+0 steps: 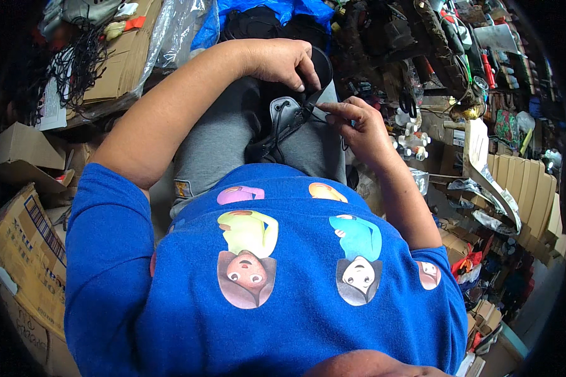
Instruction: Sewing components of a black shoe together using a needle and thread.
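left hand: (282,61) curled over the top of the black shoe (282,122), fingers (308,74) bent down, gripping its upper edge
right hand: (352,119) just right of the shoe, thumb and forefinger pinched shut on a thin black lace (313,110); other fingers loosely folded
shoe: black leather, lying on the lap between the thighs, long axis running from lower left to upper right, far end under the left hand
lace: short run visible from the pinch to the shoe's front; touching both
lap: grey trousers (217,141), shoe rests on them
shirt: blue (188,301), cartoon prints, fills the lower frame
left side: flattened cardboard (28,251) and boxes, near the left elbow; tangle of black cords (75,66) further up on more cardboard
top: clear plastic sheet (179,28) and a blue bag (267,9), just beyond the left hand
right side: small white spools (409,135) just beside the right hand; scissors (409,103) above them; corrugated sheets (528,188) further right
clutter: upper right dense with tools, too small to tell apart
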Motion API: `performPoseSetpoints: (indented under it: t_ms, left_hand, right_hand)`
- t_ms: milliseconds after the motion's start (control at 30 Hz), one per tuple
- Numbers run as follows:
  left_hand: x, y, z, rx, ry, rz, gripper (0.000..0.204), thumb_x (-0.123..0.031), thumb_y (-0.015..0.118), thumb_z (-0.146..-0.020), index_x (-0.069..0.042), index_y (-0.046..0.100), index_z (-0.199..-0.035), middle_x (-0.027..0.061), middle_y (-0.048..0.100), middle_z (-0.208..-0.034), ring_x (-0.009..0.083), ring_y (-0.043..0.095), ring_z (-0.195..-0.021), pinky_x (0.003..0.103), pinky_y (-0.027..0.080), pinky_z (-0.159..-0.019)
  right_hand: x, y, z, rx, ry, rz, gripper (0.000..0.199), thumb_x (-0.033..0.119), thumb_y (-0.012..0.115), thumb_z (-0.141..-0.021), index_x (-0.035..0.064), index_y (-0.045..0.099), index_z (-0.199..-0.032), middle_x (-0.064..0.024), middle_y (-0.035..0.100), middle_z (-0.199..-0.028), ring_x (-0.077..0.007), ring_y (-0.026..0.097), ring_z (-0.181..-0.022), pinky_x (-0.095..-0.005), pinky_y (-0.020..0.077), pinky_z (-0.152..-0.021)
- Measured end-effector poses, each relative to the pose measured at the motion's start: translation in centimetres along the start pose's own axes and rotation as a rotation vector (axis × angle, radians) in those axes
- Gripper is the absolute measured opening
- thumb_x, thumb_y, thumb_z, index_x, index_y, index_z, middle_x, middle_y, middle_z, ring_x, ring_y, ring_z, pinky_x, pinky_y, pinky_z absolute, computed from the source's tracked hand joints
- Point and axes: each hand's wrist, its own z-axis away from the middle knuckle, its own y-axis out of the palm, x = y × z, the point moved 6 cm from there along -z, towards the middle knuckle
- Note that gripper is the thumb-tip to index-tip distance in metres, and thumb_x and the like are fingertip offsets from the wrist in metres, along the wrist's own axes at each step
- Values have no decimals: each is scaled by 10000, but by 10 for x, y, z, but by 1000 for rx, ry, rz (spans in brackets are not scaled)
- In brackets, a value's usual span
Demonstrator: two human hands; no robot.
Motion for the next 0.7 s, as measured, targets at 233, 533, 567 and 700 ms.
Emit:
performPoseSetpoints:
  t_ms: [233, 533, 567, 700]
  left_hand:
    - [0, -1, -2, -22, 33, -11, 319, -138, 722, -701, -144, 710, -1020, 77, 440, -955, 228, 484, -936, 301, 402, -860]
    - [3, 0, 1, -58, 60, -48, 398, -82, 756, -656, -183, 702, -1038, 71, 459, -1003, 238, 492, -990, 303, 414, -887]
    - [4, 0, 2, -70, 69, -35, 401, -78, 757, -653, -184, 703, -1036, 69, 458, -1005, 235, 493, -991, 301, 417, -883]
    - [8, 2, 3, -79, 47, -14, 394, -81, 757, -654, -181, 704, -1031, 68, 458, -1011, 232, 494, -994, 298, 417, -884]
  right_hand:
    - [-7, 6, -8, -52, -101, 2, 308, 3, 639, -764, 154, 699, -1026, -55, 509, -763, -169, 547, -698, -300, 446, -644]
    - [-34, 10, -35, 216, -28, -308, 356, -72, 551, -756, 121, 709, -1009, -19, 540, -881, -119, 535, -857, -235, 432, -787]
    - [-35, 12, -35, 214, -20, -354, 325, -58, 568, -769, 120, 711, -1001, -18, 545, -875, -117, 535, -849, -239, 433, -780]
    - [-33, 20, -34, 116, -91, -277, 244, -6, 613, -799, 111, 715, -986, -10, 552, -855, -110, 529, -836, -237, 430, -760]
